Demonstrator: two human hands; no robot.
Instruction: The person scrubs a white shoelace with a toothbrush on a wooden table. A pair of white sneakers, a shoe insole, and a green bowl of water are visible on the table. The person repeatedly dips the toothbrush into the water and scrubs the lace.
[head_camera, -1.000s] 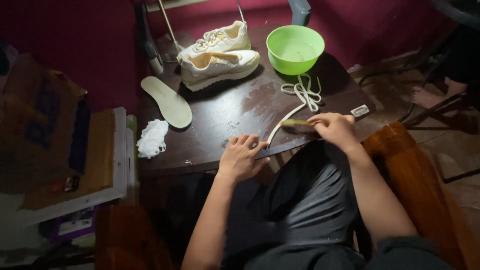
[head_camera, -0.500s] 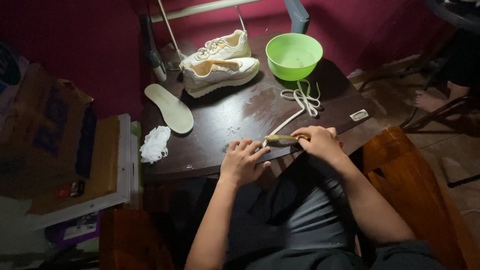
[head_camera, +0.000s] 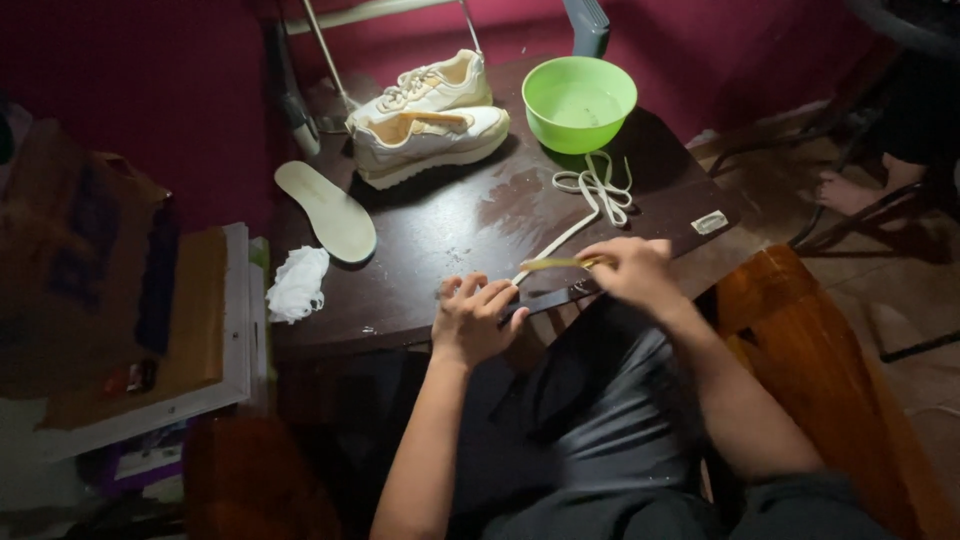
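Two hands at table (head_camera: 450, 230) front edge | left hand (head_camera: 475, 318) curled, fingers down on edge, grip unclear | right hand (head_camera: 632, 272) pinching yellowish brush handle (head_camera: 555, 264) over white shoelace (head_camera: 590, 200) | beyond: green bowl (head_camera: 579, 100), sneakers (head_camera: 430, 118), insole (head_camera: 326, 209), crumpled cloth (head_camera: 297, 283)

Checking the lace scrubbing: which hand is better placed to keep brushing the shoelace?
Right, probably: the right hand holds the small brush over the shoelace, while the left hand rests on the table edge.
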